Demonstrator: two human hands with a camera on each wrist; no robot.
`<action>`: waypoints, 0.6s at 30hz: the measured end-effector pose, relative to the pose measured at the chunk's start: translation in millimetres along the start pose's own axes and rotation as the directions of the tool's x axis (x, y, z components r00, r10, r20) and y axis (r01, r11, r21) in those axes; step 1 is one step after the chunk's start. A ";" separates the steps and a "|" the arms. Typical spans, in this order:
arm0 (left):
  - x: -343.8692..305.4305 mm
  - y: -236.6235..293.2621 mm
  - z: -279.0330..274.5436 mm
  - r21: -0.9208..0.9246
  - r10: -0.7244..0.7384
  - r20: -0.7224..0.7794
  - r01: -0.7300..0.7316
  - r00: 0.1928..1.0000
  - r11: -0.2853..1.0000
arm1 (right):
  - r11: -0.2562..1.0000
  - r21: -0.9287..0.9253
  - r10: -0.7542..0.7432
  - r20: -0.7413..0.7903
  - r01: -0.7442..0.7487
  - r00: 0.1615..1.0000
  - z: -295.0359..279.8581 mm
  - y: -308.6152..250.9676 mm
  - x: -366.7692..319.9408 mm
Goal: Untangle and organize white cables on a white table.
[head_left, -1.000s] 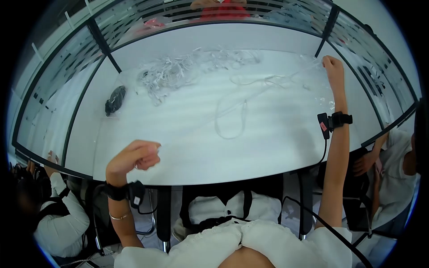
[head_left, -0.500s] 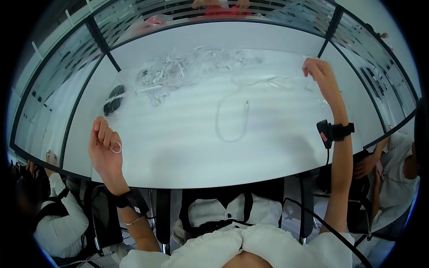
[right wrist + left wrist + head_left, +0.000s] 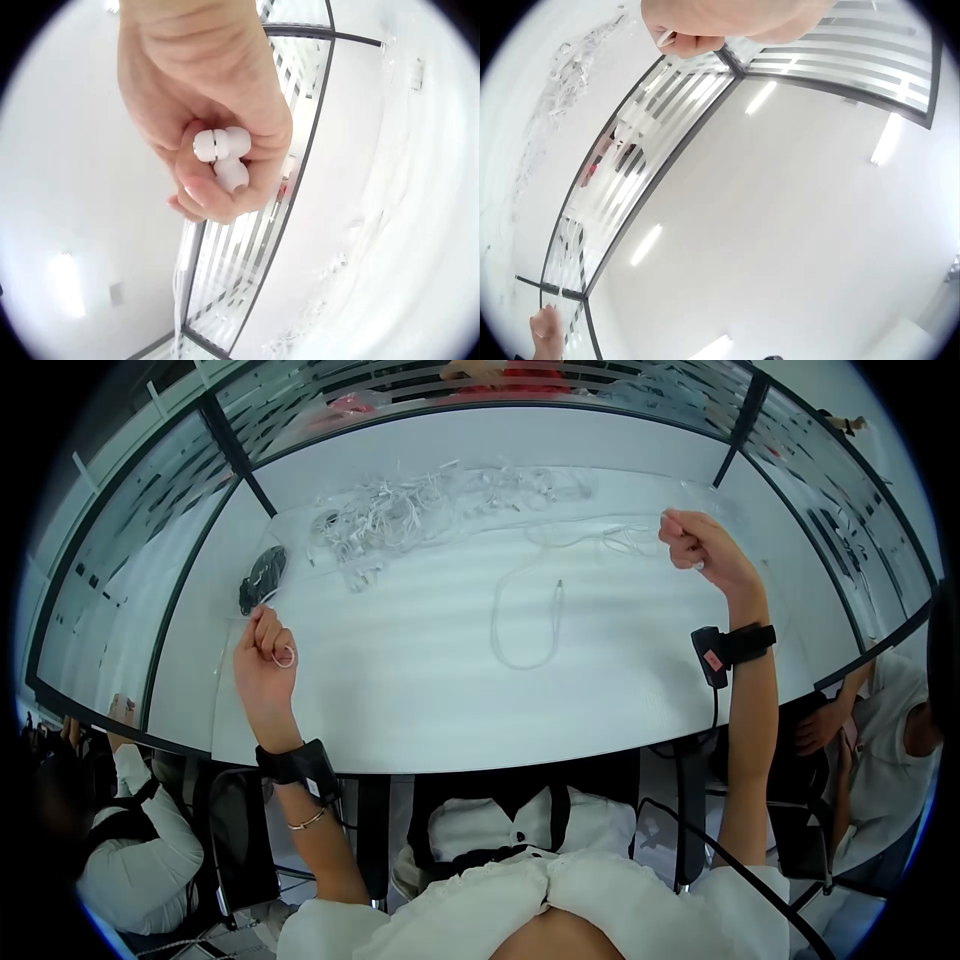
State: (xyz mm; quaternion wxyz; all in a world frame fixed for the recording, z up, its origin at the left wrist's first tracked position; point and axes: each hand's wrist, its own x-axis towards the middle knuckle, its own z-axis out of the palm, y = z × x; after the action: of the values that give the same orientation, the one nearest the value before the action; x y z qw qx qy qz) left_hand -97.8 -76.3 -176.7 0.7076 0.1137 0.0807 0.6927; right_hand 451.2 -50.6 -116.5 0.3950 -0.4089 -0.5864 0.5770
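The right hand (image 3: 712, 553) curls its fingers round white earbuds (image 3: 231, 142); the left hand (image 3: 267, 678) grips a white cable (image 3: 291, 658) looping beside its fingers.

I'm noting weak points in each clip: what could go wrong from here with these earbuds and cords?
The white earbuds sit between the curled fingers of the right hand; smooth and rounded, they might slip out if the grip loosens.
The left hand has a white cord looped at its fingers, which could kink if pulled tight.
The thin white cable lies in a loose curve near the tangled white cables, and might catch there if dragged.
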 end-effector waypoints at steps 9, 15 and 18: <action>7.2 -5.5 6.1 -0.048 0.056 -0.021 -0.057 0.998 0.997 | 0.929 0.356 -0.122 0.042 0.099 0.992 6.6 -8.9 32.6; -0.2 -62.2 32.4 -0.023 0.049 -0.046 -0.051 0.998 0.998 | 0.769 0.606 -0.122 -0.178 0.206 0.976 74.7 5.3 73.1; -14.3 -109.9 54.1 0.214 0.019 -0.054 -0.007 0.998 0.977 | 0.878 0.443 -0.163 -0.080 0.181 0.983 129.4 4.7 84.2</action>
State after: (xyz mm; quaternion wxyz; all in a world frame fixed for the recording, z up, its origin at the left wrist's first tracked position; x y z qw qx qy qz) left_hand 22.2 -94.8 -155.4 0.6841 0.1700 0.1737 0.6877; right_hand 300.6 -17.6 -124.8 0.5400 -0.2648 -0.4635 0.6507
